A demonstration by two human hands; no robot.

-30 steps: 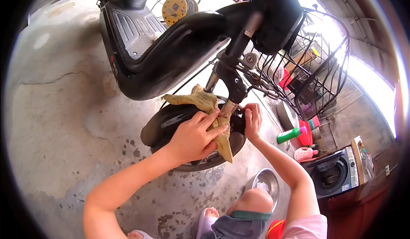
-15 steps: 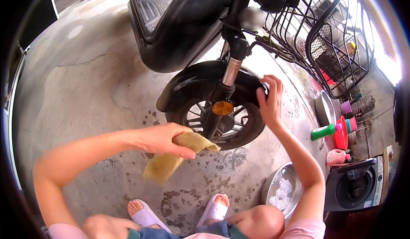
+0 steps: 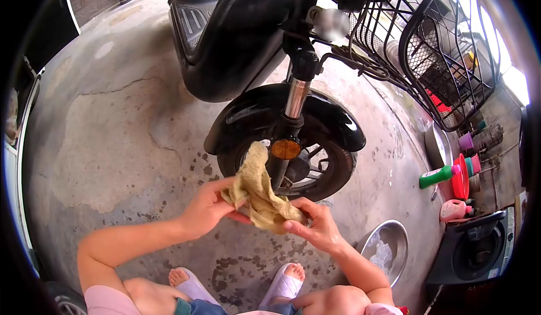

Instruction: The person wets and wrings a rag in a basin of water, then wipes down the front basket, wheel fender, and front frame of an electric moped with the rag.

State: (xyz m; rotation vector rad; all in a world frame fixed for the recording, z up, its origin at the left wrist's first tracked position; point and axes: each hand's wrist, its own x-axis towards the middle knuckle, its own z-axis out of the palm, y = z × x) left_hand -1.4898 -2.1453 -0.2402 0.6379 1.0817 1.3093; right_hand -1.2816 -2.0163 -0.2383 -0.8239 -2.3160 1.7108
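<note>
A crumpled yellowish cloth [image 3: 260, 194] hangs between both hands, in front of the scooter's front wheel [image 3: 332, 171]. My left hand [image 3: 211, 205] pinches its left side, and my right hand [image 3: 316, 225] grips its lower right corner. Just beyond the cloth are the round orange reflector [image 3: 285, 149] and the metal fork tube [image 3: 296, 98]. The glossy black fender [image 3: 333, 118] arches over the wheel, touched by neither hand. Part of the wheel's left side is hidden behind the cloth.
A metal basin [image 3: 401, 247] with suds stands at the lower right. Beyond it are a pink bottle [image 3: 454, 210], a green bottle [image 3: 437, 176], a red basin [image 3: 461, 177] and a washing machine [image 3: 473, 247]. The wire basket [image 3: 408, 50] juts out at upper right.
The cloth has left the fork, moved down and now spreads between both hands. My right hand has let go of the fender and taken hold of the cloth. The view has shifted.
</note>
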